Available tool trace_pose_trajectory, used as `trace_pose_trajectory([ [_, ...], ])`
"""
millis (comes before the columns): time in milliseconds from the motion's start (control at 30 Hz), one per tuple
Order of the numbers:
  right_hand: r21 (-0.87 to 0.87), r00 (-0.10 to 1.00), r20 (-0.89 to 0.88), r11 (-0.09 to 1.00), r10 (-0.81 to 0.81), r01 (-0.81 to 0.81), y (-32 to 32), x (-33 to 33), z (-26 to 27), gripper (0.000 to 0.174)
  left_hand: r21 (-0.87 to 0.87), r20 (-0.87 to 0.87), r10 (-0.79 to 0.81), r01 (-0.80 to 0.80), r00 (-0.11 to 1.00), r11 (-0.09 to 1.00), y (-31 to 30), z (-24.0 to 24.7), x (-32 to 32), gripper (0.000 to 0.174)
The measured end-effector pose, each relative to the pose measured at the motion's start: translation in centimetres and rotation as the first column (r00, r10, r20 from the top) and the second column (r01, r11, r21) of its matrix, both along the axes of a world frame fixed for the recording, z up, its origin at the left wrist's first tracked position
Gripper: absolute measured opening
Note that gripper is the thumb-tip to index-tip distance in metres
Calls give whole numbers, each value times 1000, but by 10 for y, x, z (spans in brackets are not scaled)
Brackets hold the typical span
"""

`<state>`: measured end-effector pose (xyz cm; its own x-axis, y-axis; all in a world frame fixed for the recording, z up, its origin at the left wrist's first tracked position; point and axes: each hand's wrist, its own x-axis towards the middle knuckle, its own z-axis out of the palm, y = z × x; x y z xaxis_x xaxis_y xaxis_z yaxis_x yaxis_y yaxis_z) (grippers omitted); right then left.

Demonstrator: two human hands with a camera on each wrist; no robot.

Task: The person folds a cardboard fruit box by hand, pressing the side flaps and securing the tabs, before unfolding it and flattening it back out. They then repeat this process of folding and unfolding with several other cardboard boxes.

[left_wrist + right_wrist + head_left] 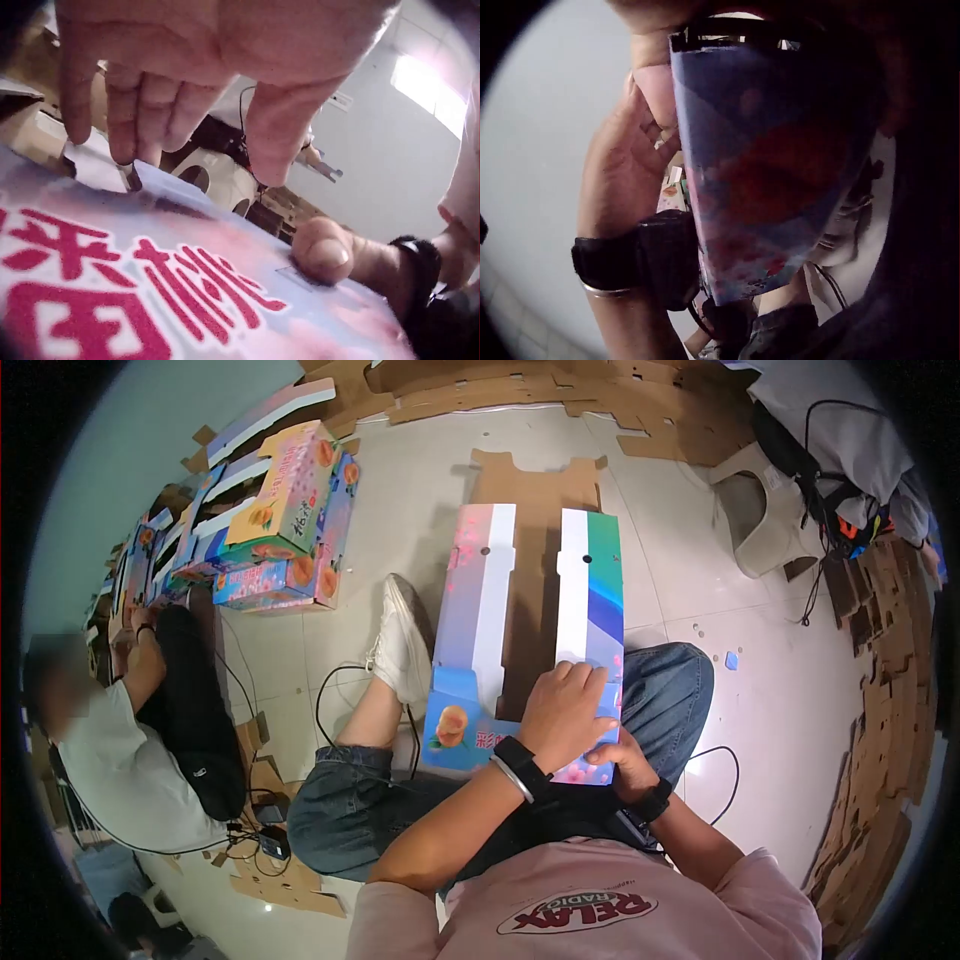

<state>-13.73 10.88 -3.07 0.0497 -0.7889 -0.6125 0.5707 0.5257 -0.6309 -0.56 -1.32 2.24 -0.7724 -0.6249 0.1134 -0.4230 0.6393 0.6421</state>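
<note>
A printed cardboard box (465,710) with peach pictures and a long slot in its top lies across the seated person's lap. Over its near right part is the left hand (565,710), its fingers reaching to a white flap edge (97,165) in the left wrist view. That hand's thumb stands apart from the fingers. At the near right corner, the right hand (632,762) holds the box edge, thumb on the printed top and the other fingers mostly hidden by the side. In the right wrist view, the box's peach-printed end panel (772,172) is in shadow.
Finished-looking printed boxes (290,510) are stacked at the left, beside another seated person (140,760). Flat brown cardboard (880,700) lies along the right and back. A plastic stool (765,510) stands at the back right. Black cables (325,695) run over the tiled floor.
</note>
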Motion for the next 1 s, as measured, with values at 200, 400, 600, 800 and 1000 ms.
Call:
trace_pose_trajectory([
  [200, -54, 998, -41, 997, 51, -54, 1, 1, 7, 88, -57, 259, 97, -85, 961, 995, 8, 7, -13, 54],
  [400, -78, 982, -12, 979, 187, -187, 0, -3, 7, 109, -67, 442, 16, 15, 897, 998, 12, 16, -20, 44],
  [600, -196, 910, -71, 888, 409, -415, -8, -19, 1, 104, -91, 298, 147, -126, 943, 988, 17, -5, -3, 32],
  [800, 75, 840, -292, 886, 458, -457, -33, -60, 13, 97, -18, 233, 156, -156, 960, 988, 20, -8, 6, 29],
  [1000, -340, 932, -278, 884, 232, -321, -88, -26, -29, 99, -20, 166, 188, -188, 968, 982, 24, -10, 7, 29],
])
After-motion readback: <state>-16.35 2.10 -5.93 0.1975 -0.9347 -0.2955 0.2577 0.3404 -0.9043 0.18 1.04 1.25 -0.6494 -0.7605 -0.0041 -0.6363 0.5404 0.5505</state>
